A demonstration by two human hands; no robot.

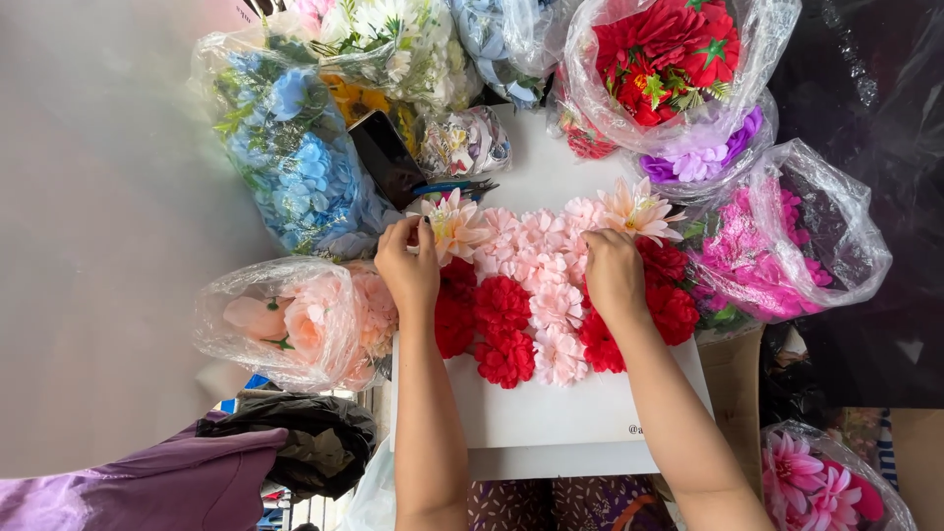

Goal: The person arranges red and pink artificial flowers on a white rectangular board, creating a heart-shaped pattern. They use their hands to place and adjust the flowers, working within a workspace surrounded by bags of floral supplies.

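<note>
Both hands are down on a white board covered in fake flowers. The left hand [408,265] has its fingers pinched together on a peach dahlia-type bloom [454,224] at the top left corner of the arrangement, and the right hand [613,273] is curled closed, pressing onto the pale pink flowers [536,258] near a second peach bloom [637,208]. Red carnation-looking heads [503,329] fill in below and on both sides.

These look like fabric petals, so super light and soft, squashable but not really breakable. I'd guess the petals fray or bend if you yank them, so better to grip low at the base of the head rather than the tips.

The white board [551,413] sits on a small desk that's totally crowded: clear plastic bags of blue blooms [295,162], peach roses [295,320], red ones [669,59], purple [703,157] and hot pink [777,236] all around. A dark phone [385,157] and blue-handled scissors [452,187] lie just above the left hand. Not much elbow room. Looks like daylight, grey wall on the left.
</note>
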